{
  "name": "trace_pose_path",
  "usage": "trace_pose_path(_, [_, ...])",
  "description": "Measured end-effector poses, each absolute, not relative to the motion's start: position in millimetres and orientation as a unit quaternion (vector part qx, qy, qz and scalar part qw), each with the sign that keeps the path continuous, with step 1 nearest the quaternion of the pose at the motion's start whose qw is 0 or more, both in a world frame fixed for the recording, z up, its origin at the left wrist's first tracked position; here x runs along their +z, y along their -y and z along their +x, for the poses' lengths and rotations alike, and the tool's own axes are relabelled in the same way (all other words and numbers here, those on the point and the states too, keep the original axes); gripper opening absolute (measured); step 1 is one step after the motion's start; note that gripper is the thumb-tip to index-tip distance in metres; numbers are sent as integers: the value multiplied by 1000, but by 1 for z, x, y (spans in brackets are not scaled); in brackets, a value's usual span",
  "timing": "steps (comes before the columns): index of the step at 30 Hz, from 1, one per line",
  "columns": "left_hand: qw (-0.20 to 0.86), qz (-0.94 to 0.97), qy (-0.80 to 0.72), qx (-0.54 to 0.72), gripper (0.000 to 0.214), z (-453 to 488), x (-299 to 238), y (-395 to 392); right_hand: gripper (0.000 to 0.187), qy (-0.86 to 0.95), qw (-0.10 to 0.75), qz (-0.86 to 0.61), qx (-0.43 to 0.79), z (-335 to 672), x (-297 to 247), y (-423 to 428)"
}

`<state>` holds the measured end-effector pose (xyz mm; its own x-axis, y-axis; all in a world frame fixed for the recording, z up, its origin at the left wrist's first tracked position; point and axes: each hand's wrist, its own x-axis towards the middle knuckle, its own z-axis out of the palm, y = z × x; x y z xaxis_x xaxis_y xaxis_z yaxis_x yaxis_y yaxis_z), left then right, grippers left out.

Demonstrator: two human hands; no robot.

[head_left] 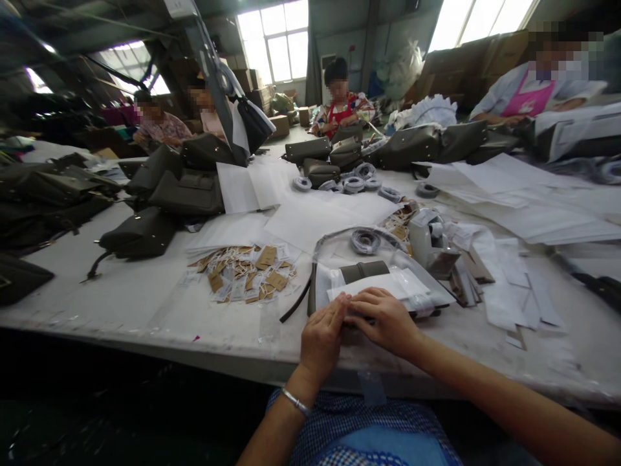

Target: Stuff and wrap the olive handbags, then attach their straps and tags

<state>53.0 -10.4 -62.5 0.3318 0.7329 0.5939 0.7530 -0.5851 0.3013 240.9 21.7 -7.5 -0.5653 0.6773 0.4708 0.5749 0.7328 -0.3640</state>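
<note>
My left hand (pixel 323 336) rests near the table's front edge with fingers stretched out and together, their tips touching the near edge of a dark handbag wrapped in clear plastic (pixel 373 275). My right hand (pixel 383 317) lies beside it, fingers curled down onto the same edge of the plastic wrap. White tissue paper (pixel 371 285) covers part of the bag. A dark strap (pixel 295 304) sticks out to the left of the bag.
A pile of brown and white paper tags (pixel 245 272) lies left of the bag. A tape dispenser (pixel 429 239), coiled straps (pixel 363 184), white paper sheets (pixel 524 194) and several dark handbags (pixel 160 200) fill the table. Other people sit along the far side.
</note>
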Motion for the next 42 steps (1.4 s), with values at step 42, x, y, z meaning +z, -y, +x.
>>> trace_pose_path(42, [5,-838,453,-303,57,52,-62,17,18,881,289,-374,35,265,-40,-11])
